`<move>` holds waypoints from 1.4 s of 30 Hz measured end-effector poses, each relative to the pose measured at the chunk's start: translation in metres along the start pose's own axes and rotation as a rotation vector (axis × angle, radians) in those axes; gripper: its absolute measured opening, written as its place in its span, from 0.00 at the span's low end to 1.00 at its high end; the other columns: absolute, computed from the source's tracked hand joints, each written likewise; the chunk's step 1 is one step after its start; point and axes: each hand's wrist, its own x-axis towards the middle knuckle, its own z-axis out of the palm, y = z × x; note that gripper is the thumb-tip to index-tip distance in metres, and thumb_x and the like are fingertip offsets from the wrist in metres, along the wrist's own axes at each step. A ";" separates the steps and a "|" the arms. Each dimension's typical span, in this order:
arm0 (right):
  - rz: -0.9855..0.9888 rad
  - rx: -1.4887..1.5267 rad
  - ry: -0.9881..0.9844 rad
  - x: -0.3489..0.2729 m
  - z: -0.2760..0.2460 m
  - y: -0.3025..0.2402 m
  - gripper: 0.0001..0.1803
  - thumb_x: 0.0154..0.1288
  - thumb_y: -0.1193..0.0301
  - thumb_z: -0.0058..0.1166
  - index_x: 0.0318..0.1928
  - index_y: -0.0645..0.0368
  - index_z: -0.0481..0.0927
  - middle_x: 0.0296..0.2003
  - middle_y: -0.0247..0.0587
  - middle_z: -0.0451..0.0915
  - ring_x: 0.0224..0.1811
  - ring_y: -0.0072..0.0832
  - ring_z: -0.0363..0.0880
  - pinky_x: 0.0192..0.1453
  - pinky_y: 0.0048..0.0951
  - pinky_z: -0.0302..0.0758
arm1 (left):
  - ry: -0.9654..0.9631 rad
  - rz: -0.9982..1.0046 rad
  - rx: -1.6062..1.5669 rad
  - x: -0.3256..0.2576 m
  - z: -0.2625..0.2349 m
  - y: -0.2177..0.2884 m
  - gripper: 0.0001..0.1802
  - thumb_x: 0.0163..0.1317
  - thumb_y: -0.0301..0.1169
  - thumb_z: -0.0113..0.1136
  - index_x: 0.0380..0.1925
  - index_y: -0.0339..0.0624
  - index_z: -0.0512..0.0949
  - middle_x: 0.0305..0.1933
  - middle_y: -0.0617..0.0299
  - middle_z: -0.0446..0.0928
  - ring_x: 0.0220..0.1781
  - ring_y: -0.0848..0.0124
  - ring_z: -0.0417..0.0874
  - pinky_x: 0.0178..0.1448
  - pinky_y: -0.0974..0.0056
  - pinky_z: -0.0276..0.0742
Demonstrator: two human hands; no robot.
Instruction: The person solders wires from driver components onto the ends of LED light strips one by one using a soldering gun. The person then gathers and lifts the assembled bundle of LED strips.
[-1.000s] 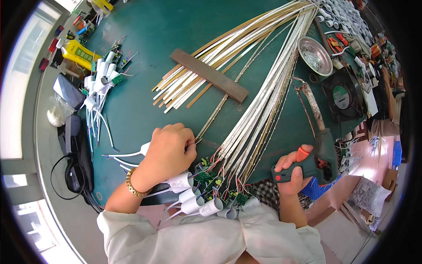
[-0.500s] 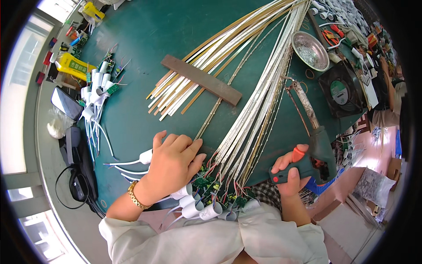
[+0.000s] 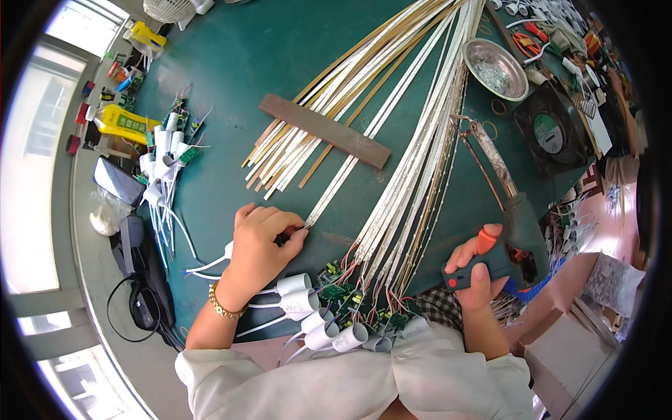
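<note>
My left hand (image 3: 260,246) rests on the green table (image 3: 231,105), fingertips pinching the near end of a long white light strip (image 3: 350,168). My right hand (image 3: 476,269) grips the orange-and-black handle of a soldering gun (image 3: 507,231), its long tip pointing away toward the strips. Beside the pinched strip lies a bundle of white strips (image 3: 413,168) whose near ends are wired to small green circuit boards (image 3: 350,297). White cylindrical caps (image 3: 308,315) with white wires lie just below my left wrist.
A brown flat bar (image 3: 324,131) lies across a fan of strips. A metal bowl (image 3: 495,68) and a black fan (image 3: 549,133) sit at the right. More white caps and boards (image 3: 166,150), a phone (image 3: 117,180) and a yellow tool (image 3: 122,124) are at the left.
My left hand slid up and right from the wired caps to the end of a single strip and pinched it. The right hand with the soldering gun stayed about where it was.
</note>
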 end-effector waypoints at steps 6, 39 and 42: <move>-0.010 -0.017 0.006 0.001 0.003 0.000 0.32 0.68 0.64 0.54 0.65 0.65 0.58 0.30 0.42 0.74 0.26 0.27 0.73 0.32 0.28 0.77 | 0.200 0.184 0.262 -0.004 0.012 0.003 0.08 0.48 0.23 0.70 0.27 0.48 0.81 0.28 0.69 0.78 0.33 0.69 0.78 0.67 0.44 0.62; 0.568 -0.362 -0.646 -0.020 0.010 -0.024 0.21 0.61 0.60 0.57 0.51 0.57 0.81 0.33 0.32 0.84 0.30 0.35 0.82 0.36 0.31 0.77 | 0.143 0.295 0.132 0.001 0.009 -0.009 0.10 0.48 0.26 0.71 0.32 0.46 0.81 0.29 0.67 0.75 0.34 0.66 0.77 0.57 0.51 0.70; 0.686 -0.304 -0.615 -0.020 0.000 -0.018 0.17 0.69 0.63 0.46 0.51 0.57 0.80 0.37 0.34 0.84 0.34 0.31 0.82 0.38 0.29 0.77 | 0.137 0.304 0.119 0.002 0.009 -0.009 0.11 0.48 0.25 0.71 0.32 0.46 0.81 0.29 0.67 0.75 0.34 0.66 0.77 0.56 0.51 0.70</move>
